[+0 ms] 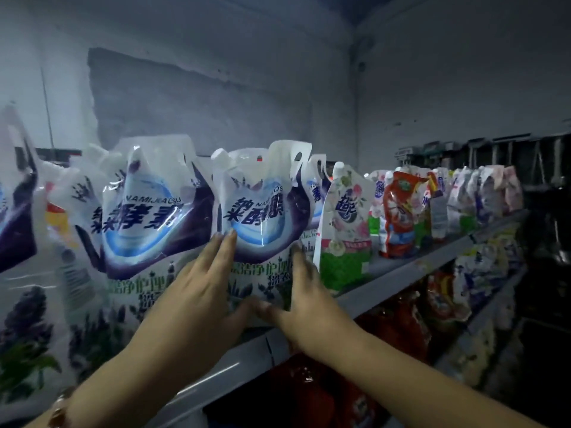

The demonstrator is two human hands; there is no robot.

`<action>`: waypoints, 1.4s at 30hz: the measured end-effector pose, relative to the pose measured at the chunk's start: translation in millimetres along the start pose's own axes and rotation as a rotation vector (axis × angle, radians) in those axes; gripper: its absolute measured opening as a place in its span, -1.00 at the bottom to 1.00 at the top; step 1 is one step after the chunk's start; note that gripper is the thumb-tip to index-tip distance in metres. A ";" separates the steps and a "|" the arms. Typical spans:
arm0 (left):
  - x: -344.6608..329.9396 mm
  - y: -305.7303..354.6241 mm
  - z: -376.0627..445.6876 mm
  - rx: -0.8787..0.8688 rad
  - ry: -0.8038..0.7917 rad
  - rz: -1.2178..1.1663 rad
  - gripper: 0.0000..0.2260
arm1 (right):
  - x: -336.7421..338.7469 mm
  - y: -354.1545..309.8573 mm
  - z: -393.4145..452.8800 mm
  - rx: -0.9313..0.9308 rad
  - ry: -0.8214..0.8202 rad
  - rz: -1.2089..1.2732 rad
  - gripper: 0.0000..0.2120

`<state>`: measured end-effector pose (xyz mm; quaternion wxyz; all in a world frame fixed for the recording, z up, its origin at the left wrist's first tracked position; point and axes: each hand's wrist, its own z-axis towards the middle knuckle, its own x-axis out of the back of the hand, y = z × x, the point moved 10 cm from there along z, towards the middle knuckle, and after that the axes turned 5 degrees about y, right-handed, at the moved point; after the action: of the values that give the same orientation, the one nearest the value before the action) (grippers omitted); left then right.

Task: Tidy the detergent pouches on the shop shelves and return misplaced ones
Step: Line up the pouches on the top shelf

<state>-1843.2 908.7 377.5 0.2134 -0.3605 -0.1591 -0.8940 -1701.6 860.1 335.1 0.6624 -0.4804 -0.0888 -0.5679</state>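
A white and purple detergent pouch (262,217) with a spout cap stands upright on the top shelf (401,279), in the middle of the view. My left hand (197,291) lies flat against its left side, fingers straight. My right hand (306,298) presses its right lower edge, fingers straight, thumb under the front. A matching purple pouch (145,211) stands just to the left. A floral green and pink pouch (346,233) stands just to the right.
More purple pouches (18,242) fill the shelf's left end. A red pouch (401,211) and several mixed pouches run along the shelf to the right. Lower shelves (482,319) hold red and white pouches. A grey wall (200,97) rises behind.
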 end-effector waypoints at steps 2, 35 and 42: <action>-1.8 0.0 0.4 0.048 0.053 0.049 -0.14 | -2.2 2.2 3.9 0.075 0.067 0.004 0.05; -98.4 23.0 30.5 0.508 0.207 -0.043 0.08 | 31.8 92.8 76.8 0.367 0.076 0.543 -0.13; -92.0 10.1 29.5 0.540 0.081 0.058 0.10 | 16.5 80.3 46.6 0.389 0.042 0.522 -0.03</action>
<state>-1761.5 937.6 333.6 0.3334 -0.2589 -0.3729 -0.8263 -1608.9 874.9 327.4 0.8667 -0.3394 -0.0559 -0.3611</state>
